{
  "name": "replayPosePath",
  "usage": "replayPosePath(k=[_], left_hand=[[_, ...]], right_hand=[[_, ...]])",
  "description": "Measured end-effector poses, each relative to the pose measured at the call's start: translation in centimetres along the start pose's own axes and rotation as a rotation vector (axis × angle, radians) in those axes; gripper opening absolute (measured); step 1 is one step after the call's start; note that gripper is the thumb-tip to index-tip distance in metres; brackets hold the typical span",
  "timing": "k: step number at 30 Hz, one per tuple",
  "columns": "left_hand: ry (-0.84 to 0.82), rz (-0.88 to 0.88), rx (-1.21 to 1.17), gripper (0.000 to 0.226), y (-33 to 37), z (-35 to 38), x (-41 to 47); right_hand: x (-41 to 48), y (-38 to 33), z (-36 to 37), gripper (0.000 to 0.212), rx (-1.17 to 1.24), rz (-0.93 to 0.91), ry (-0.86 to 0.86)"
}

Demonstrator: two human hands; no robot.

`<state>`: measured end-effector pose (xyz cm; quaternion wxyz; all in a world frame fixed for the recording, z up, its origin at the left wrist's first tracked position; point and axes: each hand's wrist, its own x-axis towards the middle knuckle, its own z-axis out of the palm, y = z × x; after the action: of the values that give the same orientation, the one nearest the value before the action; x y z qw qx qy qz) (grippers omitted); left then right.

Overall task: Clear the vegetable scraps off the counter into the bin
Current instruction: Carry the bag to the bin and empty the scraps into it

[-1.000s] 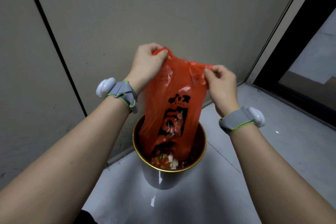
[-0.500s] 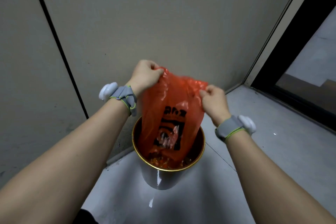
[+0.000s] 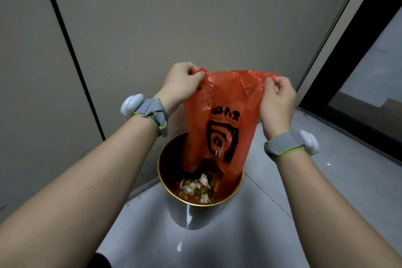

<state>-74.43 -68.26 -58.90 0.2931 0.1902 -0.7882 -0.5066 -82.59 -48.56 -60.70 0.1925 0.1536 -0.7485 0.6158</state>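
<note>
Bag (image 3: pixel 219 119): hangs vertical, mouth down in bin (image 3: pixel 191 215), directly below hands.
Grip: left hand (image 3: pixel 182 85), right hand (image 3: pixel 277 102) each pinch a top corner.
Scraps (image 3: pixel 195 187): we see them in bin, under bag.

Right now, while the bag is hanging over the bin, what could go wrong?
The left hand and right hand only pinch the top corners of the thin orange plastic bag, so it might slip and drop into the bin. The bag's lower edge hangs close to the rim's right side, so vegetable scraps could spill onto the floor.
</note>
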Motion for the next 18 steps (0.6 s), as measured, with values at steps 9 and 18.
replayPosePath(k=[9,18], left_hand=[[0.088,0.068,0.045,0.031,1.2,-0.3,-0.2],[0.078,0.056,0.037,0.026,0.2,-0.5,0.1]], right_hand=[[-0.5,-0.6,-0.3,0.020,-0.021,-0.041,-0.027],[-0.1,-1.2,-0.7,0.020,-0.003,-0.005,-0.038]])
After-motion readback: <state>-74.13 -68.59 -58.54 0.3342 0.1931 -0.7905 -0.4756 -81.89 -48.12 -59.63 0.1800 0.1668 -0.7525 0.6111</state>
